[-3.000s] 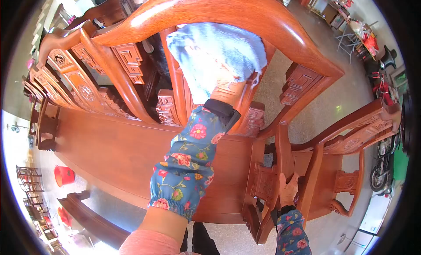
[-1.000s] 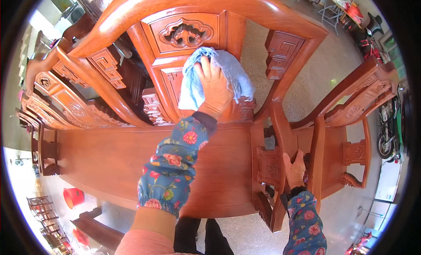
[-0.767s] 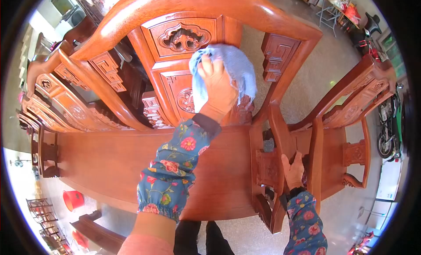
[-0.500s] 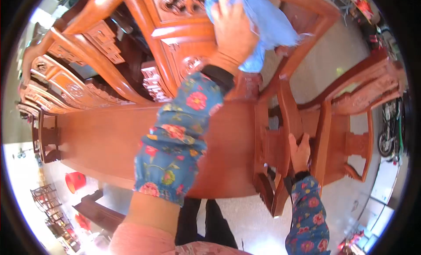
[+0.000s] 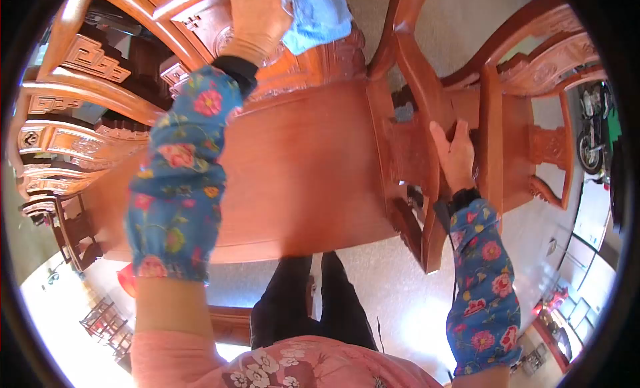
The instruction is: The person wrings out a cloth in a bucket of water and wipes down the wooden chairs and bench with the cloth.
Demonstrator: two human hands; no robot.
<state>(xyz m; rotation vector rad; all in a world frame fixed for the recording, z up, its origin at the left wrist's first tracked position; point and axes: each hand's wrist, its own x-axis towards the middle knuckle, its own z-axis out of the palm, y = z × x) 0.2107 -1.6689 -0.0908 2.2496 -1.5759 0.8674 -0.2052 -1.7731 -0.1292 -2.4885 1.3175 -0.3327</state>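
Observation:
At the top of the view my left hand [image 5: 259,18] holds a light blue cloth [image 5: 317,18] against the carved backrest [image 5: 207,28] of a long reddish-brown wooden bench. Its fingertips are cut off by the frame's top edge. The bench seat [image 5: 300,168] stretches below it. On the right, my right hand [image 5: 457,156] grips the bench's wooden armrest [image 5: 427,95], thumb apart from the fingers, which reach partly out of sight into the gap beside a neighbouring chair. Both forearms wear blue floral sleeves.
A matching wooden chair [image 5: 513,141] stands close on the right, with a motorcycle [image 5: 590,145] beyond it. Part of a red bucket [image 5: 127,279] and a low wooden piece [image 5: 230,325] show below the seat. My legs are near the seat's front edge.
The view has tilted down. My left hand and the cloth have moved off the upper carved panel, lower on the backrest and, lately, leftward. My right hand stays on the armrest.

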